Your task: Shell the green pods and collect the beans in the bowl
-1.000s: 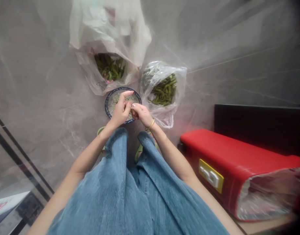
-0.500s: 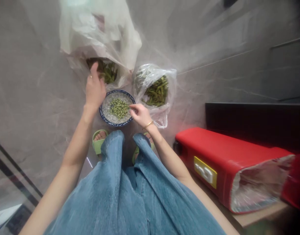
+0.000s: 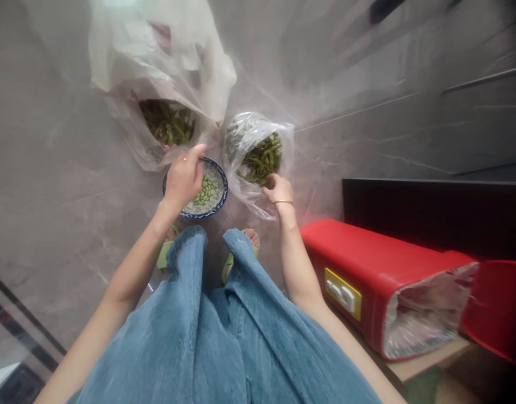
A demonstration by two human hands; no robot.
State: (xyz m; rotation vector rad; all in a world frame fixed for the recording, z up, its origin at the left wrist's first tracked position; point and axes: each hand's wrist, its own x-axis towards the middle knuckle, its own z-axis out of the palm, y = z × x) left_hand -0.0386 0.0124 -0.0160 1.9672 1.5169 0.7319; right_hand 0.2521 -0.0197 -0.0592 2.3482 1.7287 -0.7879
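A blue-rimmed patterned bowl (image 3: 218, 205) on the floor holds shelled green beans (image 3: 206, 191). My left hand (image 3: 183, 178) is over the bowl's left side, fingers closed together; what they hold, if anything, is hidden. At the near edge of the smaller clear plastic bag (image 3: 258, 196), my right hand (image 3: 280, 189) has its thumb and fingers closed at the green bean pods (image 3: 264, 157). A larger whitish plastic bag (image 3: 165, 67) stands open behind the bowl, with more pods or husks (image 3: 171, 123) inside.
A red bin (image 3: 379, 258) with a yellow label lies on its side at the right, lined with plastic, on a wooden board (image 3: 430, 359). Behind it is a dark panel (image 3: 430, 213). My feet in green slippers (image 3: 165, 255) flank the near side of the bowl.
My left hand has moved from the large bag's mouth back over the bowl. My right hand has left the bowl's rim and moved right to the pods in the smaller bag.
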